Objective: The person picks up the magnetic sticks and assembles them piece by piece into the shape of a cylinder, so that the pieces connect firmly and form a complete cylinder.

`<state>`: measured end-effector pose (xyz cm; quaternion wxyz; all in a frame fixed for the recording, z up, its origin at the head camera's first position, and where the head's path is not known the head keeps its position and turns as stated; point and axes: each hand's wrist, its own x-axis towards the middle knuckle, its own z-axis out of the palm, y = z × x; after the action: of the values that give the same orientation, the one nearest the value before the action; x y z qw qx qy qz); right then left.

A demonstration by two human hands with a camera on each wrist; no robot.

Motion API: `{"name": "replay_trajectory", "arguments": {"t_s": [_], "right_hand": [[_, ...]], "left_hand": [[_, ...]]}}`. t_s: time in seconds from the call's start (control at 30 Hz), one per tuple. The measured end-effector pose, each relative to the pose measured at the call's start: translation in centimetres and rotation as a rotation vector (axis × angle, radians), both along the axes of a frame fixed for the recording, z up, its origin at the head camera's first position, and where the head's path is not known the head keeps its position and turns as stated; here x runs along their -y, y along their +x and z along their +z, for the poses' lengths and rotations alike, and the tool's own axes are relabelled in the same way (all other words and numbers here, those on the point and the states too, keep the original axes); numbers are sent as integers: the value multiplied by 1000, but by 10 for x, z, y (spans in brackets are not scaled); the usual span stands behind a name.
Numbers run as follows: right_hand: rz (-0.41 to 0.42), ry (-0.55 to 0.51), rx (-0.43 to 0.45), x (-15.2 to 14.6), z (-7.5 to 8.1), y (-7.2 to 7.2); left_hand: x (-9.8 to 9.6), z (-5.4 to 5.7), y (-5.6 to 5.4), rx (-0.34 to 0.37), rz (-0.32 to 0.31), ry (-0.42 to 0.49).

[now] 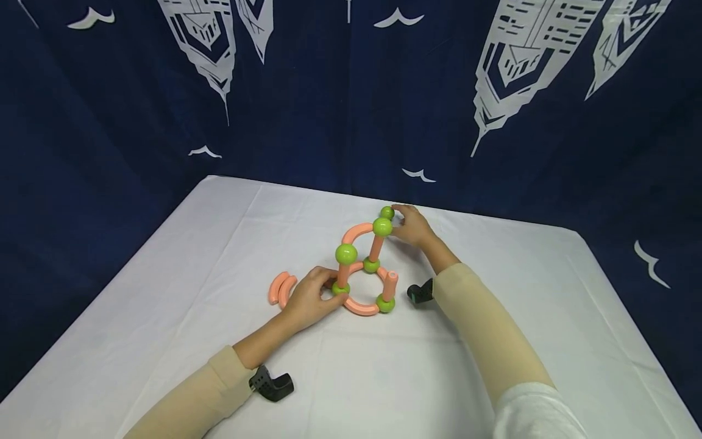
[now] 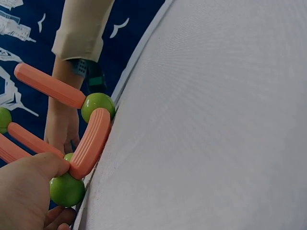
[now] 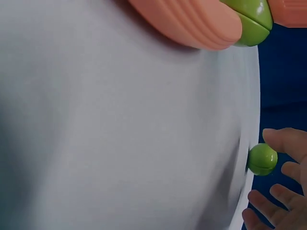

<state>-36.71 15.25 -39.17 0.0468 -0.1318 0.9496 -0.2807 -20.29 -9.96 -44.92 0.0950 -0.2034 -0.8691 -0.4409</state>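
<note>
A toy frame of orange rods and green balls stands on the table, with a ring of curved orange rods (image 1: 362, 309) at its base. My left hand (image 1: 312, 300) holds the green ball (image 2: 67, 190) at the ring's left corner between thumb and fingers. Upright rods rise from the base balls; two carry green balls on top, joined by a curved rod (image 1: 356, 231). The front right upright (image 1: 390, 286) has a bare top end. Behind the frame lies a loose green ball (image 3: 262, 159). My right hand (image 1: 412, 227) reaches beside it with fingers spread, fingertips close to its surface.
Two curved orange rods (image 1: 278, 288) lie on the white-covered table (image 1: 230, 256), left of the frame and close to my left hand. The table's back edge runs just behind the loose ball, against a dark blue curtain (image 1: 329, 122). Black wrist devices (image 1: 272, 385) hang under both forearms.
</note>
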Motion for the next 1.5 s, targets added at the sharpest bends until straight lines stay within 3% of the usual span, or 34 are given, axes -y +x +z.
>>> {"name": "replay_trajectory", "arguments": {"t_s": [0.23,0.57,0.87,1.13,1.5], "right_hand": [[107,177,35,5,4,-8],[46,170,-63,7,8,-5],[47,248,-33,10,3,-6],[32,120,-57,1,-3,6],[15,-104,-78,-20,-3,38]], "left_hand": [[-4,2,1,-9,-14,7],[-5,1,-1,4,-20,1],[-6,2,1,-16,-21,6],[-5,4,1,-5,-15,0],[-1,2,1,-19,-5,14]]}}
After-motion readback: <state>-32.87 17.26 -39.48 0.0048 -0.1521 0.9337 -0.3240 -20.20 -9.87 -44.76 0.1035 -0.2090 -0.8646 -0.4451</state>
